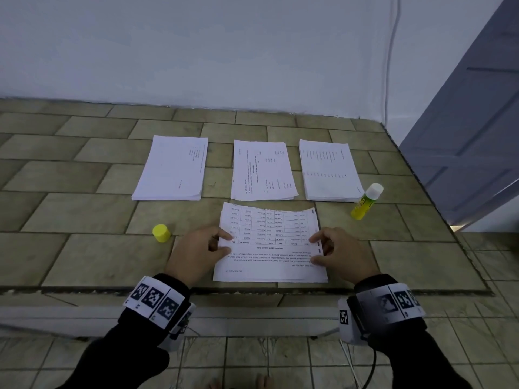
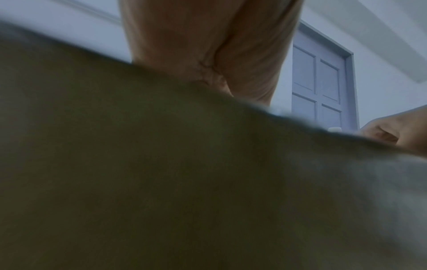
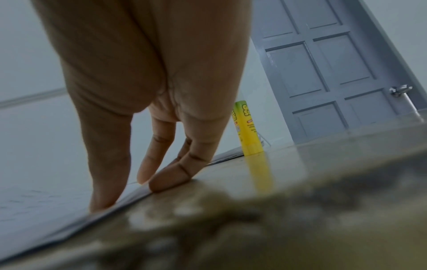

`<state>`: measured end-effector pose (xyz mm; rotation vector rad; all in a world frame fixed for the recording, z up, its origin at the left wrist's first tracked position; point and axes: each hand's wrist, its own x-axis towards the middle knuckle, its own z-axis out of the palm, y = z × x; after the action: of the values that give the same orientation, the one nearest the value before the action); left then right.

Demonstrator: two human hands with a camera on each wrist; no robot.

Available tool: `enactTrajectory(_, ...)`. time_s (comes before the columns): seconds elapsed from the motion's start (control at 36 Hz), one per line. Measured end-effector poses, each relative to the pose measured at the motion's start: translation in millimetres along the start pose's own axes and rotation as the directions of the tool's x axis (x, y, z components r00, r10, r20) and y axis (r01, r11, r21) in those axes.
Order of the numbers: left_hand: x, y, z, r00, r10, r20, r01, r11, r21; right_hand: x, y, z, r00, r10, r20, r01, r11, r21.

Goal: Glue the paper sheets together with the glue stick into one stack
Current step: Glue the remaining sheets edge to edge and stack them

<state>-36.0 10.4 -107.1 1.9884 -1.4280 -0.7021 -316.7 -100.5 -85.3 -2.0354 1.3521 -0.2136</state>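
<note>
Two printed sheets [image 1: 269, 242] lie one on the other on the tiled ledge [image 1: 84, 209] right in front of me. My left hand [image 1: 222, 242] touches their left edge with thumb and fingertips. My right hand [image 1: 317, 248] presses the right edge; the right wrist view shows its straight fingers [image 3: 166, 180] on the paper [image 3: 34, 204]. The yellow glue stick [image 1: 366, 202] stands uncapped to the right, white tip up, also seen as the glue stick [image 3: 248, 129] behind my fingers. Its yellow cap [image 1: 161, 233] sits left of my left hand.
Three paper piles lie in a row behind: left pile [image 1: 171, 168], middle pile [image 1: 262, 169], right pile [image 1: 330, 171]. The ledge's front edge [image 1: 252, 290] drops to a tiled floor. A grey door [image 1: 471, 136] stands at the right and a white wall [image 1: 196, 51] behind.
</note>
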Motion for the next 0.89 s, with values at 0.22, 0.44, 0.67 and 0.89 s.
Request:
enactTrajectory(0.22, -2.7, 2.2, -3.5, 1.0, -0.019, -0.004, 0.019, 1.0, 0.015, 0.3, 1.1, -1.1, 1.0, 0.012, 0.02, -0.012, 1.0, 0.007)
enactTrajectory(0.44, -4.4, 3.5, -5.2, 1.0, -0.019, -0.002, 0.019, 1.0, 0.018, -1.0, 3.1, -3.1, 0.999, 0.008, 0.038, -0.008, 1.0, 0.014)
enactTrajectory(0.67, -2.0, -0.5, -5.2, 1.0, -0.024, 0.013, 0.024, 1.0, -0.002, -2.3, 4.1, -2.5, 0.999, 0.014, 0.041, -0.016, 0.999, 0.037)
enactTrajectory(0.89, 0.9, -7.1, -5.9, 0.999, -0.035, 0.041, 0.036, 0.999, -0.016, -2.4, 3.9, -2.2, 0.998, 0.021, 0.061, -0.024, 0.998, 0.053)
